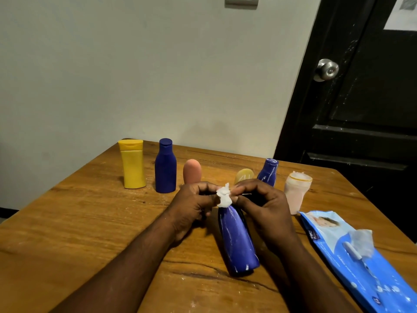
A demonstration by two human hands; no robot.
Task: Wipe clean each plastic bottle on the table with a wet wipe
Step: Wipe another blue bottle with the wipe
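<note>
Head view: at the near middle of the desk (67, 233), a left hand (191, 206) and a right hand (264, 206) meet over the neck of the near bottle (237, 240). The fingers of both are pinched together on a bunched white wipe (224, 195), which sits against the top of that bottle. The bottle is blue, streaked with white, and leans with its base toward the near edge. Whether it rests on the desk or is lifted cannot be told.

In the far row, the yellow bottle (133, 166), the dark blue bottle (165, 168) and the pink bottle (191, 171) on the left show no marks and look finished. On the right, an amber bottle (244, 175) is half hidden behind the hands. A second blue bottle (268, 172) carries white streaks, and a pale bottle (296, 193) looks cloudy. These three, like the near bottle, seem still to need wiping, so the job appears roughly half done.

The blue wipe pack (361, 256) lies at near right with its flap open.
</note>
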